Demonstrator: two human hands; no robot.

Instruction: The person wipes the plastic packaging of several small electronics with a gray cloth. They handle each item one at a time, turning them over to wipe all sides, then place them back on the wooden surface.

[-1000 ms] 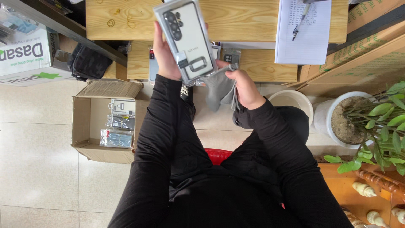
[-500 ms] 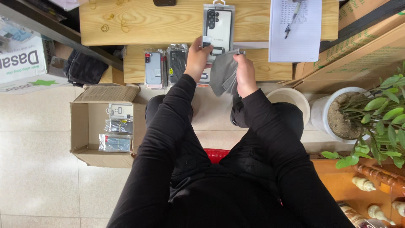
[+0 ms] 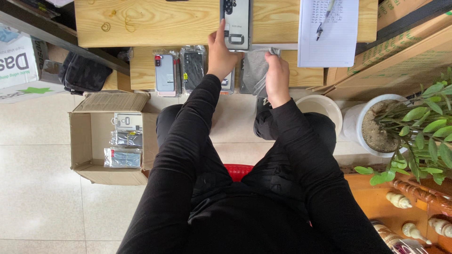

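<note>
Both hands busy: left hand (image 3: 220, 55) steadies packaged phone case (image 3: 236, 24); right hand (image 3: 277, 77) grips grey cloth (image 3: 254, 70).

Overhead view of a workspace: pale tiled floor (image 3: 42, 207) with grey grout lines; light wooden table (image 3: 155, 21) along the top; open cardboard box (image 3: 87, 141) on the floor at left; potted green plant (image 3: 414, 127) at right, above an orange-brown wooden surface (image 3: 376, 207). Lighting even.

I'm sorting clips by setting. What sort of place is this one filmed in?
Probably a small shop or stockroom for phone accessories. The left hand sets a packaged phone case on a wooden bench beside more bagged cases. A cardboard box of others sits on the tiled floor, and a lined notepad lies nearby.
</note>
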